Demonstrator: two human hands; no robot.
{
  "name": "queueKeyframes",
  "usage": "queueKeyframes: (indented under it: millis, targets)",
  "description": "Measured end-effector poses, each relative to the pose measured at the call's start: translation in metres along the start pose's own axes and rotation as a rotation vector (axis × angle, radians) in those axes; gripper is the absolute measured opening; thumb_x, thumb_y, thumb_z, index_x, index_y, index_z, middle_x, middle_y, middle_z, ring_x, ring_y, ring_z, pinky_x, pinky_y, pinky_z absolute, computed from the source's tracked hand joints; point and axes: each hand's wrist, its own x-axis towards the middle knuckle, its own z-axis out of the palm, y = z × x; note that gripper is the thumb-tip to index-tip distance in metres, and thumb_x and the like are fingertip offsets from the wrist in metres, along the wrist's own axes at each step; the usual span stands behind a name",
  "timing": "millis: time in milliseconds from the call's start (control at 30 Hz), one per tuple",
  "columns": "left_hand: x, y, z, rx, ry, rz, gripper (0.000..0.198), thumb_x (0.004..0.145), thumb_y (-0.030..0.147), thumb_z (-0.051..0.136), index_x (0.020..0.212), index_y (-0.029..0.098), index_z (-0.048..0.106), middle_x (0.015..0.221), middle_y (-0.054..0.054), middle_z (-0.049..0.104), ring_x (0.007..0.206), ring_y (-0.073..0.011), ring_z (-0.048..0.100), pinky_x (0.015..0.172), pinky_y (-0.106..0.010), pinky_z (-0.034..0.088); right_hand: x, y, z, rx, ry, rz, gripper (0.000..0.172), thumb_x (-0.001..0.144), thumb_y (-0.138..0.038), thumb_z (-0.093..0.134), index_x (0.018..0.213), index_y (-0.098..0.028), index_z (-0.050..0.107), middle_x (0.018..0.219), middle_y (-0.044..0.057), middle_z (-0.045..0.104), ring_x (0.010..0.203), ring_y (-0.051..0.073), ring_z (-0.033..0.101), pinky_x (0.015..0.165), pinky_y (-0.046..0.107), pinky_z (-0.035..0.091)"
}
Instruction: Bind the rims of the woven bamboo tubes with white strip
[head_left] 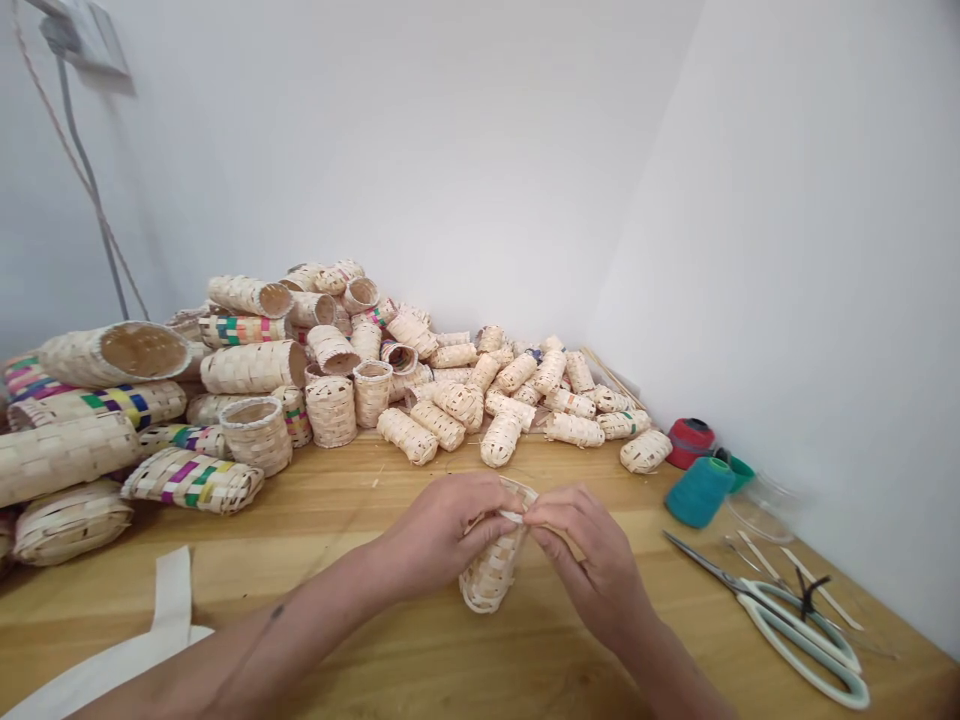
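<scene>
**Small woven basket held at its rim by both hands**

The small woven basket [493,560] stood low over the wooden table [390,640], steadied so its rim faced the fingers. The left hand [442,530] and right hand [592,560] both pinched that rim closed. A basket pile [315,380], thread spools [697,470] and scissors [795,620] lay apart, blocking nothing.

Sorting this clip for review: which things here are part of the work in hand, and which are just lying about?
In hand:
small woven basket, gripped at its rim by left hand and right hand.

Lying about:
pile of finished woven baskets
scissors
teal thread spool
red thread spool
white fabric strap
wooden table
</scene>
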Motion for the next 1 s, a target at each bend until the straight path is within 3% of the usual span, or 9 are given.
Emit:
queueKeyframes:
  millis: [133, 300, 533, 733, 867, 1000]
  targets:
    - [0.000, 0.001, -0.002, -0.096, 0.011, -0.124, 0.018, 0.088, 0.024, 0.051, 0.103, 0.020, 0.061, 0.092, -0.001, 0.067, 0.077, -0.0138, 0.057, 0.070, -0.023, 0.042, -0.001, 0.002, 0.001, -0.012, 0.019, 0.059, 0.013, 0.090, -0.013, 0.050, 0.095, -0.021, 0.060, 0.083, 0.003, 0.063, 0.077, 0.018, 0.058, 0.068, 0.031, 0.046]
    - [0.003, 0.001, -0.006, -0.171, 0.006, -0.122, 0.022, 0.092, 0.021, 0.043, 0.099, 0.018, 0.063, 0.093, -0.002, 0.068, 0.084, -0.0148, 0.060, 0.076, -0.024, 0.043, -0.003, 0.003, 0.002, -0.026, 0.016, 0.107, 0.012, 0.090, -0.016, 0.049, 0.096, -0.022, 0.058, 0.083, 0.003, 0.062, 0.075, 0.017, 0.057, 0.067, 0.029, 0.046]
    - [0.004, -0.002, -0.006, -0.032, 0.003, -0.019, 0.022, 0.092, 0.023, 0.046, 0.090, 0.017, 0.067, 0.085, -0.001, 0.070, 0.078, -0.0139, 0.061, 0.072, -0.022, 0.042, -0.001, -0.001, 0.002, -0.002, 0.004, 0.070, 0.012, 0.091, -0.015, 0.048, 0.095, -0.021, 0.058, 0.083, 0.003, 0.062, 0.076, 0.017, 0.056, 0.067, 0.029, 0.045]
    - [0.005, 0.004, -0.010, 0.116, -0.034, -0.071, 0.021, 0.090, 0.023, 0.046, 0.089, 0.018, 0.066, 0.080, -0.001, 0.069, 0.073, -0.0141, 0.061, 0.066, -0.022, 0.040, -0.001, -0.002, 0.003, 0.006, -0.008, 0.093, 0.011, 0.091, -0.016, 0.049, 0.096, -0.021, 0.058, 0.084, 0.003, 0.061, 0.077, 0.017, 0.056, 0.068, 0.028, 0.045]
    - [0.007, 0.007, -0.009, 0.135, -0.026, -0.122, 0.019, 0.086, 0.016, 0.046, 0.083, 0.018, 0.065, 0.071, 0.001, 0.065, 0.065, -0.0115, 0.056, 0.060, -0.020, 0.037, -0.003, -0.002, 0.004, 0.012, -0.008, 0.113, 0.012, 0.091, -0.015, 0.050, 0.098, -0.021, 0.057, 0.084, 0.003, 0.060, 0.076, 0.016, 0.055, 0.067, 0.028, 0.044]
    - [0.009, 0.005, -0.009, 0.138, -0.059, -0.037, 0.022, 0.082, 0.009, 0.044, 0.064, 0.014, 0.056, 0.057, 0.004, 0.050, 0.055, -0.0083, 0.043, 0.054, -0.019, 0.031, -0.004, -0.002, 0.006, 0.046, -0.016, 0.084, 0.015, 0.091, -0.012, 0.049, 0.100, -0.021, 0.056, 0.086, 0.003, 0.059, 0.080, 0.016, 0.054, 0.070, 0.029, 0.043]
